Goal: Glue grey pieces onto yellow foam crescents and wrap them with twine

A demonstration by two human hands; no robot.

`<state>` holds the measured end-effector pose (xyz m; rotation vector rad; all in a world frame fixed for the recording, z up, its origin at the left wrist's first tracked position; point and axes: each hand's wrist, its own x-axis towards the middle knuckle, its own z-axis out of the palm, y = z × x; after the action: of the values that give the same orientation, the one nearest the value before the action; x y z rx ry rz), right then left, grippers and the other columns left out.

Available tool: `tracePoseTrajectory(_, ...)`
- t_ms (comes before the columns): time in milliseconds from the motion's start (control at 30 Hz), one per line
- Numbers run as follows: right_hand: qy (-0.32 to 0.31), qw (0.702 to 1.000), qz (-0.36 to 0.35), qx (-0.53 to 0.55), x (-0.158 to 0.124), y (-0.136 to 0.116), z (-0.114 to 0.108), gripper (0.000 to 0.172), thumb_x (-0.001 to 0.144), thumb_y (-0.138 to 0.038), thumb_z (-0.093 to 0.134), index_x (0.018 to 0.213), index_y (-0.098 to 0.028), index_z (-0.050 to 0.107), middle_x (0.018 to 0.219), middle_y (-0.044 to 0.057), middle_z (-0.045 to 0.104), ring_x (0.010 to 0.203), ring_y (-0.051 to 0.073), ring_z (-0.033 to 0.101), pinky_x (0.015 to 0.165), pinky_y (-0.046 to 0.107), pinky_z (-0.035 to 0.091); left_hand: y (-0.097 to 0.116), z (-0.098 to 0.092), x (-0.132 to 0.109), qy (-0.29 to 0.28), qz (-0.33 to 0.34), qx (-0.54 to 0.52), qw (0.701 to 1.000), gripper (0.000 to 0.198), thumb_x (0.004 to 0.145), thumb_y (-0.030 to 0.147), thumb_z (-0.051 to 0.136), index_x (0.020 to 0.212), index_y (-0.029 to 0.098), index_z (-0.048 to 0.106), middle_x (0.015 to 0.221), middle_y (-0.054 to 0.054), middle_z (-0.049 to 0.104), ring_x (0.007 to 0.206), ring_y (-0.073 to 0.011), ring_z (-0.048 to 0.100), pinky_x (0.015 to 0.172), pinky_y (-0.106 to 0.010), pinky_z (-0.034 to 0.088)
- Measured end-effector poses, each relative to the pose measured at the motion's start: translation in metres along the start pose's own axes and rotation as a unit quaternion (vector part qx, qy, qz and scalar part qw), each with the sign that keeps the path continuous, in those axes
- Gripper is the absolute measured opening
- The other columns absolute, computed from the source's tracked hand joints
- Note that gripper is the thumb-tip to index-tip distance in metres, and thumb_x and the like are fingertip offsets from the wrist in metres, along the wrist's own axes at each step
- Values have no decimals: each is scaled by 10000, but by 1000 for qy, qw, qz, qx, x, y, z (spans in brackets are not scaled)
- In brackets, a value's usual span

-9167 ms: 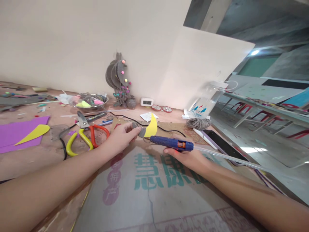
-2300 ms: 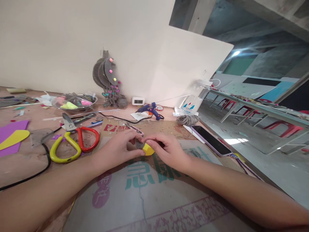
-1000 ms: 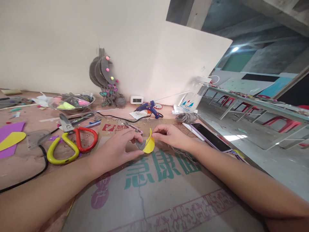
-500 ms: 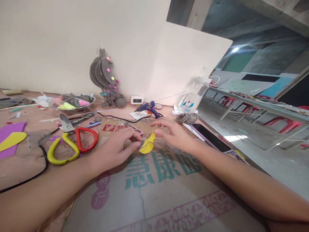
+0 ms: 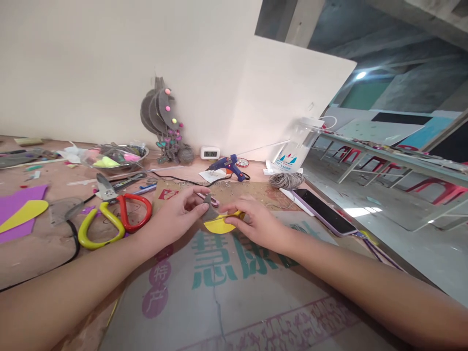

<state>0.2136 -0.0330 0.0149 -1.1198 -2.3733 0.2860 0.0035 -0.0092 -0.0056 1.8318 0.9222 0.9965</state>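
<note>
My left hand [image 5: 180,210] pinches a small grey felt-like piece [image 5: 209,211] between thumb and fingers. Joined to it or lying against it is a yellow leaf-shaped piece [image 5: 218,226], with a thin grey line along its upper part. My right hand [image 5: 260,223] grips the far end of that yellow piece, its fingertips partly covering it. Both hands are just above a printed cardboard sheet [image 5: 175,297]. A pink-handled small tool [image 5: 212,200] lies behind the grey piece, partly hidden by my left hand.
Left of my hands lie large scissors [image 5: 126,214] with red and yellow handles and purple sheets [image 5: 22,204]. Behind are a blue glue gun [image 5: 231,165], a small clock [image 5: 210,153] and a grey felt ornament [image 5: 161,117]. A yarn coil [image 5: 286,180], bottle [image 5: 292,151] and phone [image 5: 324,211] sit right.
My right hand has moved left and closed on the yellow piece, which now lies flatter. More of the grey piece shows at my left fingertips. The view has shifted slightly.
</note>
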Motion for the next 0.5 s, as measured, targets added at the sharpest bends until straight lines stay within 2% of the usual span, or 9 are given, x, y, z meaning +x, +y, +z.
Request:
tracePoseTrajectory(67, 10, 1000, 6, 8, 0, 3, -1, 213, 867, -260, 496, 1029, -209, 625, 935, 48, 673, 863, 182, 569, 822, 334, 412, 1, -1, 0, 17, 5, -3, 1000, 371, 834, 300, 484, 1186, 206, 410, 695, 27, 542, 687, -127, 539, 615, -241, 432)
tracePoseTrajectory(133, 19, 1000, 13, 13, 1, 8, -2, 241, 875, -249, 476, 1065, -216, 622, 962, 47, 677, 887, 183, 583, 822, 328, 422, 3, -2, -1, 34, 12, 22, 999, 286, 842, 301, 469, 1114, 212, 461, 710, 21, 557, 708, -134, 546, 621, -241, 433)
tracePoseTrajectory(200, 33, 999, 27, 17, 2, 13, -4, 246, 870, -239, 479, 1067, -219, 624, 965, 46, 680, 891, 183, 596, 813, 323, 435, 6, -2, -2, 33, 19, 54, 998, 184, 859, 304, 433, 983, 213, 533, 809, -5, 600, 800, -151, 558, 705, -268, 447)
tracePoseTrajectory(267, 50, 997, 49, 21, 3, 17, -6, 241, 859, -230, 488, 1056, -213, 625, 935, 47, 683, 857, 179, 607, 790, 319, 450, 8, -3, -2, 23, 23, 69, 997, 195, 875, 299, 392, 911, 215, 565, 895, -15, 623, 875, -165, 559, 789, -296, 443)
tracePoseTrajectory(367, 51, 994, 87, 40, 5, 20, -9, 244, 853, -236, 483, 1057, -197, 612, 892, 51, 670, 816, 176, 607, 766, 324, 463, 10, -4, -2, 17, 20, 74, 997, 213, 880, 289, 377, 908, 221, 577, 919, -11, 642, 894, -168, 567, 814, -299, 446)
tracePoseTrajectory(500, 27, 984, 119, 128, 8, 20, -19, 324, 871, -345, 457, 1143, -190, 540, 1001, 71, 627, 892, 178, 587, 791, 329, 467, 8, -4, -1, 28, 13, 75, 997, 221, 878, 306, 381, 924, 223, 581, 926, -11, 650, 899, -175, 576, 812, -301, 450)
